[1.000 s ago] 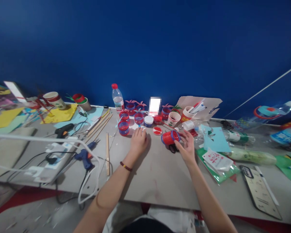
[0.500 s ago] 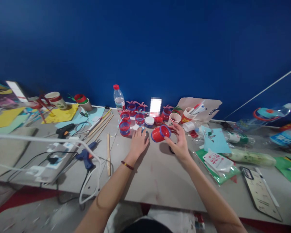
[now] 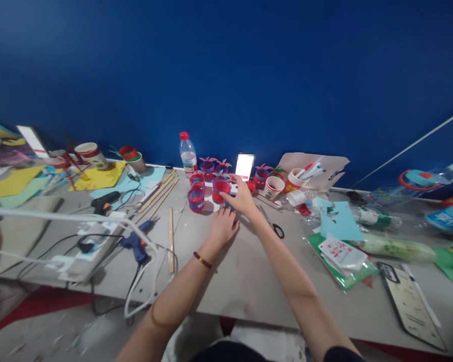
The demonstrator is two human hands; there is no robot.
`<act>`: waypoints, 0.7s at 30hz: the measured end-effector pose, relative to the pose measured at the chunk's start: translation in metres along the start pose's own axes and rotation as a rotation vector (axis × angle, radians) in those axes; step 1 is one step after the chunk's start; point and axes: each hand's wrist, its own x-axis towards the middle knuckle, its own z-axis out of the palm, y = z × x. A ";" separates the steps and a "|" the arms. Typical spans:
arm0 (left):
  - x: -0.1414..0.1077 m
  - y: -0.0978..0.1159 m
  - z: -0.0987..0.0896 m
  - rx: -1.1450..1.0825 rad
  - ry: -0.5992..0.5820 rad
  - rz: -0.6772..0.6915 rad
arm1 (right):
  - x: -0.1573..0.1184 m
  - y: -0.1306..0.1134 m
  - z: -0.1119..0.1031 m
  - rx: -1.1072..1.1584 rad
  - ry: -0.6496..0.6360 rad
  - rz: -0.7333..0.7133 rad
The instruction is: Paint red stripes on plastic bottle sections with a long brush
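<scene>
My right hand (image 3: pixel 244 200) reaches across to a small red cup with blue rims (image 3: pixel 221 191), thumb and fingers curled about its right side. The cup stands among similar red and blue cups, including one in front to the left (image 3: pixel 196 200) and another behind it (image 3: pixel 197 182). Just below, my left hand (image 3: pixel 224 226) lies palm down on the table, fingers stretched forward and holding nothing that I can see. A small blue bit shows by its fingertips, too little visible to name. Black-handled scissors (image 3: pixel 272 222) lie right of my right hand.
A water bottle (image 3: pixel 189 158) and a lit phone (image 3: pixel 244 167) stand behind the cups. Left lie wooden sticks (image 3: pixel 171 240), a blue glue gun (image 3: pixel 138 244) and a power strip (image 3: pixel 98 251) with cables. Right are a pen cup (image 3: pixel 293 182), packets (image 3: pixel 343 254) and a phone case (image 3: pixel 409 304).
My right hand has carried the red and blue cup left and back, from above the table to the group of cups. The scissors are now uncovered. My left hand has stayed near its place.
</scene>
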 end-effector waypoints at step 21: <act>-0.022 -0.009 -0.020 -0.158 -0.140 0.220 | -0.006 -0.005 0.024 -0.162 -0.207 0.056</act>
